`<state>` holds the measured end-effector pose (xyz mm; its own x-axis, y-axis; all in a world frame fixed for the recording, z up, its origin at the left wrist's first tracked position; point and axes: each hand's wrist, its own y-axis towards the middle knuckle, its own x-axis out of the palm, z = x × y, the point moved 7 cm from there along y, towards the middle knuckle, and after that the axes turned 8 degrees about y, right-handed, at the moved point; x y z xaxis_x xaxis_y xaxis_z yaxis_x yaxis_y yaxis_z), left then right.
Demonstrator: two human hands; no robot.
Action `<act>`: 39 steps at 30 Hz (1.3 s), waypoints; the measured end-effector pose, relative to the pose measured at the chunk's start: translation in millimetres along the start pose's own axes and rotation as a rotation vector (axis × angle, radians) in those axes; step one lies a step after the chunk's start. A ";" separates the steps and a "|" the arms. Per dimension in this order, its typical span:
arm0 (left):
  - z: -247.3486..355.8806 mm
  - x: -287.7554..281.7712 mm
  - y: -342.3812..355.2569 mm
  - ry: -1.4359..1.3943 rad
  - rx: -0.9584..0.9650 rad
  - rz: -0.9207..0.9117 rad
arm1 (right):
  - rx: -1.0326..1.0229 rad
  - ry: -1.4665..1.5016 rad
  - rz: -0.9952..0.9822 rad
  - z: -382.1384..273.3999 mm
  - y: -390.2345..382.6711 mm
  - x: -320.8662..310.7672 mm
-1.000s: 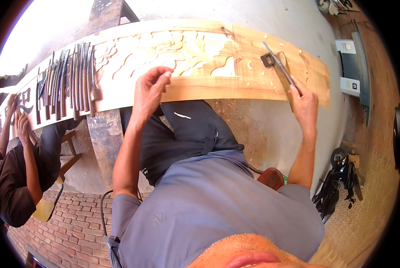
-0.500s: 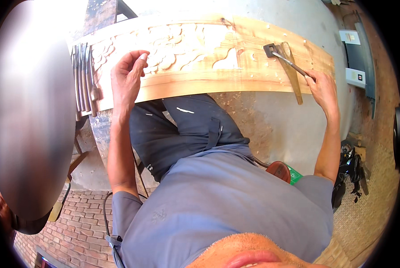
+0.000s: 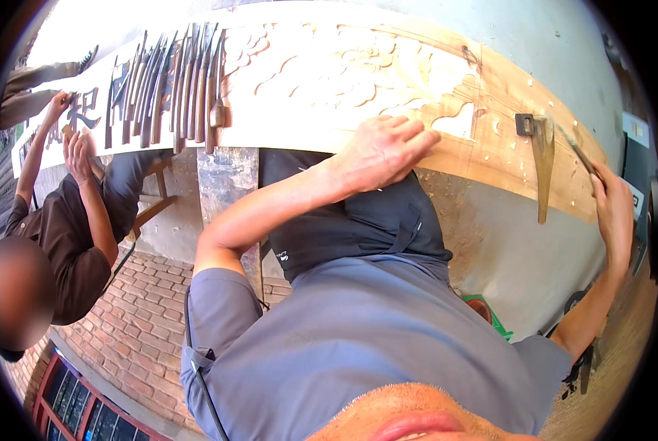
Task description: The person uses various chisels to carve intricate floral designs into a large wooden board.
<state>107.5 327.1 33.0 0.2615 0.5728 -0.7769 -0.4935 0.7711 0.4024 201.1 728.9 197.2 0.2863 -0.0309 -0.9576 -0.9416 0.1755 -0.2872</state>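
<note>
A long pale wooden board (image 3: 322,81) carved with scrolls and leaves lies across in front of me. My left hand (image 3: 384,151) rests on its near edge, fingers bent against the carving, with nothing in it. My right hand (image 3: 612,202) is off the board's right end, closed on a thin metal chisel (image 3: 575,151) that points up and left toward the wood. Between my hands, a hatchet-like tool (image 3: 540,158) with a dark metal head and a wooden handle lies on the bare, chip-strewn end of the board.
Several long chisels (image 3: 174,88) lie in a row on the board's left part. A person in a brown shirt (image 3: 64,228) sits at the left, both hands (image 3: 75,140) at the board. Brick floor (image 3: 134,331) lies below; a grey concrete support (image 3: 230,191) stands under the board.
My left hand has slid right along the board's near edge. My right hand with the chisel has drawn back to the board's right end. The hatchet-like tool stays put.
</note>
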 end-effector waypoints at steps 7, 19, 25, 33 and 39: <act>-26.0 -4.1 21.5 0.205 0.067 0.258 | 0.435 1.235 0.146 -48.4 -22.1 111.6; 24.3 31.2 23.2 -0.155 0.372 0.063 | 0.357 1.642 -0.200 -144.1 25.0 173.0; -21.3 45.7 75.6 -0.050 0.403 0.280 | 0.256 1.458 -0.138 -169.6 39.2 165.0; -52.2 82.1 78.0 -0.112 0.271 0.016 | -0.028 1.097 -0.099 -168.7 60.9 172.7; -60.4 85.3 80.8 -0.189 0.203 -0.044 | -0.362 0.898 0.142 -182.5 70.9 155.5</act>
<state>39.8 421.4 -30.0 0.4386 0.5649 -0.6990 -0.3072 0.8251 0.4741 146.6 556.9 24.0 0.0664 -0.7970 -0.6003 -0.9973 -0.0728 -0.0136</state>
